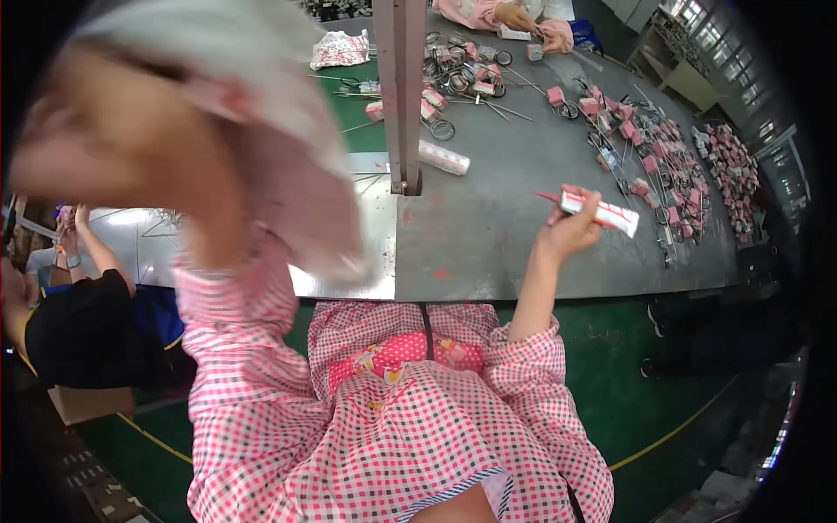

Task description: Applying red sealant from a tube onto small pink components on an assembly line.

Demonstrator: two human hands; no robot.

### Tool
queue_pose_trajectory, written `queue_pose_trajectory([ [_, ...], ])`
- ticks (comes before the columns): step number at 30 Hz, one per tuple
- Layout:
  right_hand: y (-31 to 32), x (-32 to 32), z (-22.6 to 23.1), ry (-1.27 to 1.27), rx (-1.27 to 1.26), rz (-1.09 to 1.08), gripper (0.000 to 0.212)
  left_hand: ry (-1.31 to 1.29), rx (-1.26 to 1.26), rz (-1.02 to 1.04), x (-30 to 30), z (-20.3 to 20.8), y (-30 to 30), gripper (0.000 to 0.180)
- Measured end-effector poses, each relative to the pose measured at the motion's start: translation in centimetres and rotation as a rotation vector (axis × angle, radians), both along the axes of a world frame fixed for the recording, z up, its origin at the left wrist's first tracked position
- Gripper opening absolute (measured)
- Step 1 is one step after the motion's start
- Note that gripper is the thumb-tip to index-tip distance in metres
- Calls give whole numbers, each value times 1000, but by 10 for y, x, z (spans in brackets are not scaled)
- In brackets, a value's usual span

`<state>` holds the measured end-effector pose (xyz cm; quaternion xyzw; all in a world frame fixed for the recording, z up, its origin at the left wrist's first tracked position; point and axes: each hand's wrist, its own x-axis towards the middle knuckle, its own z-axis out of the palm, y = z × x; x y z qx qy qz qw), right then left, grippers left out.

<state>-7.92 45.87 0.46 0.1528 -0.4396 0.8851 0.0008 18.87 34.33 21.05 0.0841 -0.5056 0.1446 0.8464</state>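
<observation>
Close to the camera, at the upper left, my left hand (144, 148) is raised and smeared by motion. A pale cloth (301, 174) with reddish stains hangs from it, its outline blurred. Over the grey tabletop, my right hand (571, 228) is closed around a white squeeze tube (621, 218) with red markings. The tube's thin red nozzle (547, 196) points up and to the left. Below the nozzle the metal surface (488, 253) carries a few red smears.
A metal post (403, 96) rises from the table, beside a white cylindrical tube (445, 158). Wired parts with pink blocks (649, 161) lie heaped right and behind. A crumpled white bag (340, 49) lies far left. Co-workers' hands (519, 19) show across the table; another person (83, 314) sits left.
</observation>
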Motion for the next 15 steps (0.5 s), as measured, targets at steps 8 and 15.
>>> queue_pose_trajectory([
  [8,51,11,39,83,-1,-241,34,-1197,380,-471,-127,-171,52,26],
  [15,20,35,-2,68,190,-99,34,-1419,597,-214,-55,-234,27,31],
])
